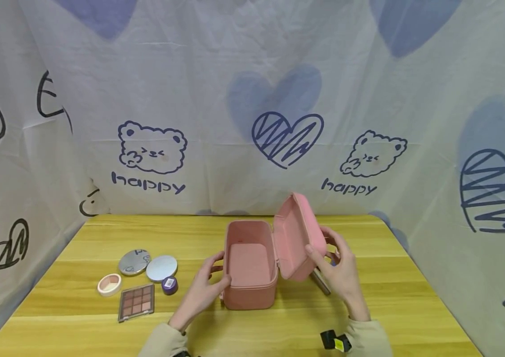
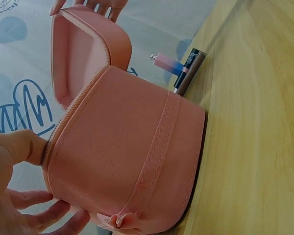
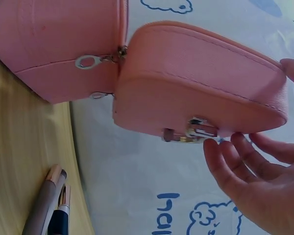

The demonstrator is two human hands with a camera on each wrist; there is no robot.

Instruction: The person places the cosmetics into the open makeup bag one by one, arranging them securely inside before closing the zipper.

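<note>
Pink case looks leathery and faintly grained, boxy with rounded corners, stitched seams, zip round the rim. Going by the head view, its lid is tilted open toward 3 o'clock. Case is at the left hand's 3 o'clock, touching; that hand grips its side, thumb on the rim. Right hand pinches the lid between thumb and fingers, case body at its 9 o'clock. Out at the case's 9 o'clock: 2 smooth discs, a purple pot, a round compact, a flat gridded palette. Lid and right hand partly block some slim tubes around 4 o'clock.
</note>
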